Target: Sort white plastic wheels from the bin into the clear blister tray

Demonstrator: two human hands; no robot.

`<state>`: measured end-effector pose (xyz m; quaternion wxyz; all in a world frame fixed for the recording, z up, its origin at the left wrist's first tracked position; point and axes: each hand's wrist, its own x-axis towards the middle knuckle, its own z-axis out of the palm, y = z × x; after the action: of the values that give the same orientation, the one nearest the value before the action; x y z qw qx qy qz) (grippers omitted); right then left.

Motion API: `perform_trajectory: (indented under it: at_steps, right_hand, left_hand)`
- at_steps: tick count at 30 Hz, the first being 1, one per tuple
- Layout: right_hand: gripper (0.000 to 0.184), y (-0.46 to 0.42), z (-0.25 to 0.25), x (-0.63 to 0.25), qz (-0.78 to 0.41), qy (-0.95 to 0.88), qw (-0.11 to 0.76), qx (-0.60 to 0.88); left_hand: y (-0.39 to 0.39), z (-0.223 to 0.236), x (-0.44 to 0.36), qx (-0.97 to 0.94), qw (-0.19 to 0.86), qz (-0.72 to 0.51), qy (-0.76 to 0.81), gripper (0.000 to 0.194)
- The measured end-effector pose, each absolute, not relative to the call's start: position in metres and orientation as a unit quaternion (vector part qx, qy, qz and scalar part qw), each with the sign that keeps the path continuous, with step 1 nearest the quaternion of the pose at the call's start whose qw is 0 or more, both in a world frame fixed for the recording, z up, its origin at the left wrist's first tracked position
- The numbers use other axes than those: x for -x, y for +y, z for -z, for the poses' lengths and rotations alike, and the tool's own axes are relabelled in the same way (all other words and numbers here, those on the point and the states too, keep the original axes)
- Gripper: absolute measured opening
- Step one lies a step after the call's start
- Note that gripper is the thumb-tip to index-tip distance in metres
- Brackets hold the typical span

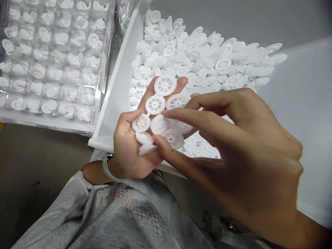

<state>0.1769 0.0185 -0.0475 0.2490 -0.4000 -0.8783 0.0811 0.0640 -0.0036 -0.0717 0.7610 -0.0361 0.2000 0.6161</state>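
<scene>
Palm up, my left hand point(135, 145) holds several white plastic gears, its fingers slightly curled under them. Spokes and a small centre hole show on some, such as the gear point(165, 85) near the fingertips. Two lie tilted on the palm by the wrist. From the right, my right hand point(243, 148) reaches over the palm. Its thumb and index fingertips close around the edges of one small gear point(159, 124) that still rests among the others. The right hand's other fingers are bent and partly hide the larger gears.
A white bin point(118, 79) under my hands holds a heap of similar gears point(181, 55). Left of it lies a clear compartment tray point(97, 86), its pockets filled with white parts. The bin's raised rim runs between tray and heap.
</scene>
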Motion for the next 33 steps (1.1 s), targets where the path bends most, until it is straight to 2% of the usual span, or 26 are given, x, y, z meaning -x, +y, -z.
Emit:
perform_trajectory:
  at_steps: [11,25,33]
  right_hand:
    - [0.019,0.012,0.035,-0.182,-0.204,-0.840,0.210,0.457]
    - [0.021,0.016,0.033,-0.187,-0.283,-0.818,0.221,0.450]
    - [0.022,0.019,0.035,-0.187,-0.283,-0.820,0.233,0.439]
  left_hand:
    - [-0.003,0.073,-0.062,0.054,0.762,-0.622,0.173,0.064]
    - [-0.005,0.072,-0.062,0.020,0.759,-0.622,0.192,0.063]
    - [-0.004,0.072,-0.063,0.027,0.758,-0.622,0.195,0.062]
